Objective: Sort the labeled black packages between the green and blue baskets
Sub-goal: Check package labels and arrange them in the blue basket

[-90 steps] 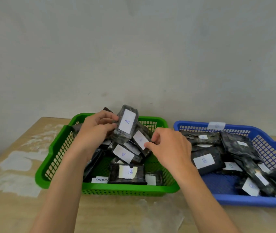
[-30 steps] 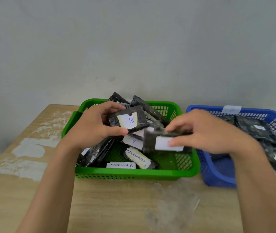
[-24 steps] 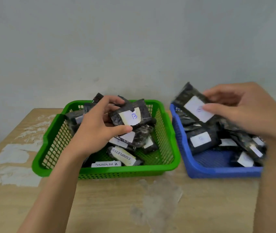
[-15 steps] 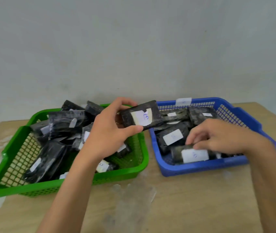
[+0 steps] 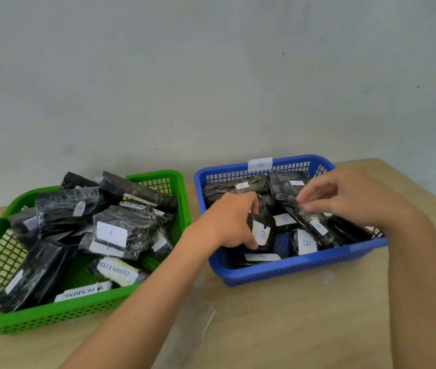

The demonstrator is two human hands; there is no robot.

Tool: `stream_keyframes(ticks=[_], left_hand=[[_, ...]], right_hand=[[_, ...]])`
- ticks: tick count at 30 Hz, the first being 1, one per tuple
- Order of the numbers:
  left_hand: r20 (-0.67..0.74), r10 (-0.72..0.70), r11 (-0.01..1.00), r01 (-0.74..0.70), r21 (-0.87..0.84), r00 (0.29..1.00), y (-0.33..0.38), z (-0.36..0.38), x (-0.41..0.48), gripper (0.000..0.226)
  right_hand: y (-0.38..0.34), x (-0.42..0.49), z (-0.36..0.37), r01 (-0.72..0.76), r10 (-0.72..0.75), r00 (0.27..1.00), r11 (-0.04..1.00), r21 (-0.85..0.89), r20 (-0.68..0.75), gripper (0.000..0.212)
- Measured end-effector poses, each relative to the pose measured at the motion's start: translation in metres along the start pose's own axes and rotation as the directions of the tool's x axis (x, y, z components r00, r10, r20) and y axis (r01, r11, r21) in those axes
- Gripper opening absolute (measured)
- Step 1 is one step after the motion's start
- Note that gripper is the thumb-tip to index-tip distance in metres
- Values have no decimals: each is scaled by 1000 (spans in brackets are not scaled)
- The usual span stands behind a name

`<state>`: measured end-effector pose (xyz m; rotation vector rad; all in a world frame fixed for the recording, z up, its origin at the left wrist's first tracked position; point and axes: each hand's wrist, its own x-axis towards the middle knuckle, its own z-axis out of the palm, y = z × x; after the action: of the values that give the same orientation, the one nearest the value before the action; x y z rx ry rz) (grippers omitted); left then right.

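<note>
The green basket point(image 5: 158, 179) on the left is piled with black wrapped packages, one showing a white label "A" point(image 5: 123, 231). To its right, the blue basket point(image 5: 291, 267), tagged "B" on its far rim, holds several black packages labeled "B". My left hand point(image 5: 231, 221) is inside the blue basket, gripping a black package with a "B" label point(image 5: 262, 233) low among the others. My right hand point(image 5: 344, 195) hovers over the blue basket's right side, its fingertips pinching the end of a long black package point(image 5: 310, 222).
Both baskets stand side by side on a wooden table point(image 5: 291, 328) against a pale wall. In the green basket's front lie strips reading "COMPLETED" point(image 5: 117, 271) and "PENDING" point(image 5: 82, 291). A whitish smear marks the table in front of the baskets.
My left hand has carried the "B" package from above the green basket's edge down into the blue basket. My right hand has let go of its earlier package and shifted right onto a long one.
</note>
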<state>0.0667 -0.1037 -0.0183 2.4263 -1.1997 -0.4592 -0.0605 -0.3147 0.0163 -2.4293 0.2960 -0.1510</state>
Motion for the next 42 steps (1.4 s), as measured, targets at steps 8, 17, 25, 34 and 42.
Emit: stream_keyframes(ticks=[8,17,25,34,42], left_hand=[[-186,192,935,-121,335,964,-7,-1,-18,33],[-459,54,995,-88,-54,887,-111,-68,-141,8],[46,-289,957,290,-27,956,-185,-68,-184,26],[70,-289,957,285,58,955,-190,-58,-171,36],[63,-189,979,193,-61,980,-194,-68,-177,32]], right_hand=[[-22,10,27,50,-44,988,998,-32,149,19],[-89,7,84,364,-361,930,931,33,-69,14],[-173,20,181,391,-342,870,917,-73,355,12],[-198,45,235,128,58,941,851,-509,334,42],[-201,45,239,63,91,961,847,-527,260,36]])
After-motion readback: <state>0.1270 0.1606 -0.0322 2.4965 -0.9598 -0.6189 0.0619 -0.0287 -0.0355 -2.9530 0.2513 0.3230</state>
